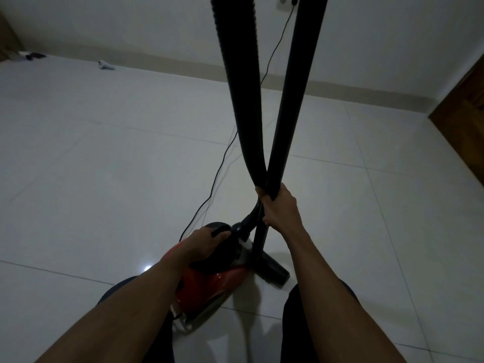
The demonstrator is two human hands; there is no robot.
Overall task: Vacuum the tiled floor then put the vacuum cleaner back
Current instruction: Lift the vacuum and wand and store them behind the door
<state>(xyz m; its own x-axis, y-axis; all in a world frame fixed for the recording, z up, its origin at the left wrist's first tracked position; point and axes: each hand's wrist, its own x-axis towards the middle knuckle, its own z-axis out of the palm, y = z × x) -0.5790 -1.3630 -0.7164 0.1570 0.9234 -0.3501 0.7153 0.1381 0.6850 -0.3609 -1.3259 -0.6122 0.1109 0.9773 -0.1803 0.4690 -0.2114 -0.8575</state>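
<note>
A red and black canister vacuum cleaner (209, 284) sits on the white tiled floor (91, 166) between my legs. My left hand (204, 242) grips the black carry handle on top of it. My right hand (280, 208) holds the black hose (241, 87) and the rigid black tube (301, 74) together where they cross. Both rise out of the top of the view. The black floor nozzle (273, 271) rests on the tiles to the right of the canister.
A thin black power cord (222, 163) runs from the vacuum across the floor up to a wall socket (294, 1). A wooden door (463, 100) stands at the right. Small objects (106, 65) lie by the far left wall, near a wooden piece (7, 35).
</note>
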